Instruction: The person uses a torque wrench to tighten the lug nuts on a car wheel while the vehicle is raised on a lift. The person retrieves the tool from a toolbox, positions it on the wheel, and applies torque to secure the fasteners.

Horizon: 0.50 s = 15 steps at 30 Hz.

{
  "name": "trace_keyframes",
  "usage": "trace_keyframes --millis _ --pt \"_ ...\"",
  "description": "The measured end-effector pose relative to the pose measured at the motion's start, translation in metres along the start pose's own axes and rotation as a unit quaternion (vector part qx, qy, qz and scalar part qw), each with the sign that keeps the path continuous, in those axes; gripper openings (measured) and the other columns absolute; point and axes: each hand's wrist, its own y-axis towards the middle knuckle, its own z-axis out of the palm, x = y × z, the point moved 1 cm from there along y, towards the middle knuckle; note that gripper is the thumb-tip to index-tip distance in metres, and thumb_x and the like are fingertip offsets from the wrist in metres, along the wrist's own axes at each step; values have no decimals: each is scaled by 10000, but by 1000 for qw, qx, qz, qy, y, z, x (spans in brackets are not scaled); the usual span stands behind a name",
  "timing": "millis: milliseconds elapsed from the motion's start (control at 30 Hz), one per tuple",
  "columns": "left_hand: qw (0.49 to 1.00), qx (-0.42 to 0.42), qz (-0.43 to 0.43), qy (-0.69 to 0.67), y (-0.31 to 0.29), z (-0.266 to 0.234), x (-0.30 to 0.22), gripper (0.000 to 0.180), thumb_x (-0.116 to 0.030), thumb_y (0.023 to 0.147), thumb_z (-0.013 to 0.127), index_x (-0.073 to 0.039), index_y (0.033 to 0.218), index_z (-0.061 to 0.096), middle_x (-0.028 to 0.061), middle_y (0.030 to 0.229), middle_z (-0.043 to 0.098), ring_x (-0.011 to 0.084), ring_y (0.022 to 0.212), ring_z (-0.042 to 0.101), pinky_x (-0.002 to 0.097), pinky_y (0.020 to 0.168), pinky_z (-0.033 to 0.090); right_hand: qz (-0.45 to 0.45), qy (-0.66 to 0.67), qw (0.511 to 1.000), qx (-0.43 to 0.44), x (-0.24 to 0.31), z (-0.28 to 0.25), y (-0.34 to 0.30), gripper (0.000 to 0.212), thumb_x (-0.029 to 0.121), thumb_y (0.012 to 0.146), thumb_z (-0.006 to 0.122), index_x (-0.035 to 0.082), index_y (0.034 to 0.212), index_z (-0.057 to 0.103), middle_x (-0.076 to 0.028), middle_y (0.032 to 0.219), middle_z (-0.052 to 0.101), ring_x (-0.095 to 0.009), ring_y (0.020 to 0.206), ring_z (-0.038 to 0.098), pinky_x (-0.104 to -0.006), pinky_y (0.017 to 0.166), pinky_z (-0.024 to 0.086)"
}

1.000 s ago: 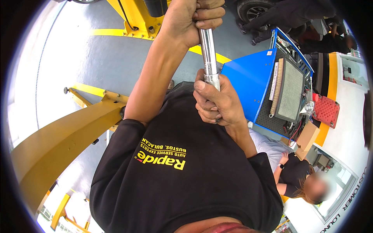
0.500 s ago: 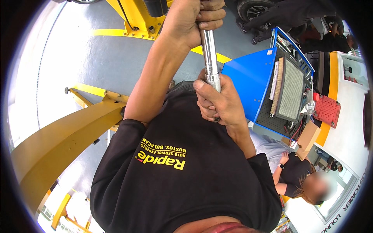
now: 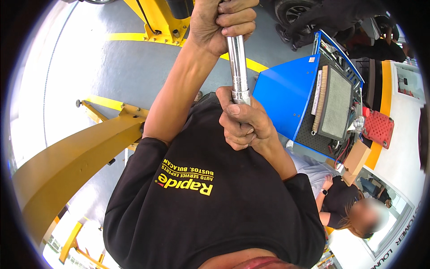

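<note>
A chrome torque wrench [image 3: 238, 64] stands nearly lengthwise in front of my chest, with fine marks on its shaft near a ribbed collar. My left hand [image 3: 226, 24] is closed round its upper part, at the top edge of the view; the wrench's head is out of sight. Lower down, my right hand [image 3: 244, 123] wraps the handle end just below the collar, its thumb laid across and its fingers curled. That grip hides most of the handle.
To the right stands a blue tool cart [image 3: 286, 96] with a pleated air filter [image 3: 335, 101] on top. A red perforated panel [image 3: 378, 128] and a cardboard box [image 3: 356, 159] are beyond it. Yellow lift arm [image 3: 80, 157] at left. A person [image 3: 340, 201] sits lower right; another stands upper right.
The wrench's lower end has shifted slightly left. My right hand has turned on the handle, its thumb moving from pointing up along it to lying across. My left hand keeps its grip.
</note>
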Motion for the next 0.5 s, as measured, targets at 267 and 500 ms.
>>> trace_keyframes --millis 267,500 --pt "999 17 18 -37 0 -7 0 419 -318 1174 291 -132 821 416 -42 570 331 76 394 287 248 381 311 0 -7 1000 -4 4 -2 0 316 254 1085 595 112 876 405 53 501 332 -32 316 267 -232 291 230" --pt "999 3 31 -24 1 -5 2 420 -310 1173 290 -133 814 417 -46 562 329 73 389 284 245 378 318 7 -13 1000 -20 7 0 -5 306 249 1088 590 117 880 408 54 512 337 -27 325 266 -230 295 226"
